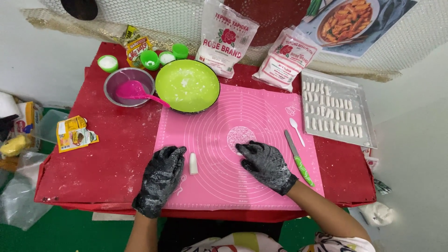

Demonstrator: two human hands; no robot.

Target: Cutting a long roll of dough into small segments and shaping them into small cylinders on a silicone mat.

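Rolling dough, we press our black-gloved right hand (267, 164) flat, its grip spread over a hidden bit at frame centre; our black-gloved left hand (162, 176), fingers loosely curled and empty, rests beside the small white dough cylinder (193, 164) on the pink silicone mat (261, 112), so even, light pressure seems best.

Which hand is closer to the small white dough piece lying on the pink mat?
Left. The left hand rests just left of the white dough piece, nearly touching it. The right hand lies farther right on the pink mat, clearly apart from it.
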